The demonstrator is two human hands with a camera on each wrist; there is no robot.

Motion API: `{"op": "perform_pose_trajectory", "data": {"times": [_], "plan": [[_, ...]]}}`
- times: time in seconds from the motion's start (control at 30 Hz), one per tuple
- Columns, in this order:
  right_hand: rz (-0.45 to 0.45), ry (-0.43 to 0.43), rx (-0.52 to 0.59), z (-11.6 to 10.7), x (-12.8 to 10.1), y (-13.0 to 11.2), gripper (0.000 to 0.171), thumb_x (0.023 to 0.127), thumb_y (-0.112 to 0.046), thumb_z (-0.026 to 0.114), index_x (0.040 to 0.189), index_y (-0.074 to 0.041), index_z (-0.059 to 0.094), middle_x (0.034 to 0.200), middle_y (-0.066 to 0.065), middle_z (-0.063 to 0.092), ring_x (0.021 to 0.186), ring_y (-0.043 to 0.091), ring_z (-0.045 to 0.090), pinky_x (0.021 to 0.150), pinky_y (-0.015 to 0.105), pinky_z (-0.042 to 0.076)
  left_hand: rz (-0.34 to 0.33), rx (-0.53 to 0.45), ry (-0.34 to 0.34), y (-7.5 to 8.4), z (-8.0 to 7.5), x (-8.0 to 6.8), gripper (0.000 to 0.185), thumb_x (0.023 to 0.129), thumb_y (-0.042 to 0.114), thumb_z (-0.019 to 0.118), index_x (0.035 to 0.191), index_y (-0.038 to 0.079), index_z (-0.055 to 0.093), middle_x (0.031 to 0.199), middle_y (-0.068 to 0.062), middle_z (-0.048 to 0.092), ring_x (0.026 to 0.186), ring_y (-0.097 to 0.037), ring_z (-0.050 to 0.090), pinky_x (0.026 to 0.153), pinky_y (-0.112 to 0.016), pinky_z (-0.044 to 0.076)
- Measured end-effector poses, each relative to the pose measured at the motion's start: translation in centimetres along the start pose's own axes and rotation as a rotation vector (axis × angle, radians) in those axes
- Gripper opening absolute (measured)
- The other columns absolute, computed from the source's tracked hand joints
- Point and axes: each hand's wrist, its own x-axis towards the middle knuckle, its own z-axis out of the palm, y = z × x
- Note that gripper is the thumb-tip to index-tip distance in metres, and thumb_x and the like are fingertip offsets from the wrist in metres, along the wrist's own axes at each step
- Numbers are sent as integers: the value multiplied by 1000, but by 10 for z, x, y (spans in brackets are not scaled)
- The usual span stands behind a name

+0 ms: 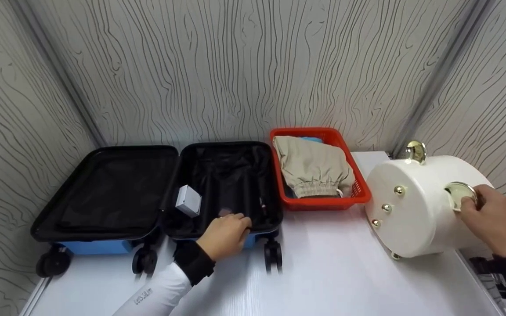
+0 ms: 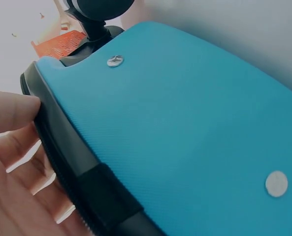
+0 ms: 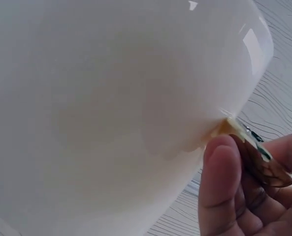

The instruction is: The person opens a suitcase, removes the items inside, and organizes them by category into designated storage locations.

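Note:
A blue suitcase (image 1: 117, 245) lies open on the white table, its black-lined halves spread flat. My left hand (image 1: 226, 235) grips the near rim of the right half (image 2: 67, 147), fingers curled over the edge by a small grey box (image 1: 188, 200). At the right stands a white round case (image 1: 411, 210) with gold studs. My right hand (image 1: 494, 219) pinches its gold ring handle (image 1: 459, 195), seen close in the right wrist view as a brass ring (image 3: 256, 152) between thumb and fingers.
A red basket (image 1: 323, 202) with a beige folded garment (image 1: 312, 169) sits behind, between suitcase and case. Wood-grain walls close in on three sides. The suitcase's wheels (image 1: 272, 256) point toward me. White table surface (image 1: 323, 272) lies in front.

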Motion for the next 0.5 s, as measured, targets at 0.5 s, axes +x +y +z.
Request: {"op": "perform_pose_trajectory", "data": {"times": [0.5], "plan": [[36, -21, 25, -22, -60, -25, 15, 91, -11, 67, 95, 3, 68, 69, 5, 67, 60, -3, 41, 56, 20, 32, -7, 11, -10, 0, 0, 1, 9, 100, 14, 72, 91, 12, 70, 84, -2, 67, 76, -23, 69, 64, -40, 58]]}}
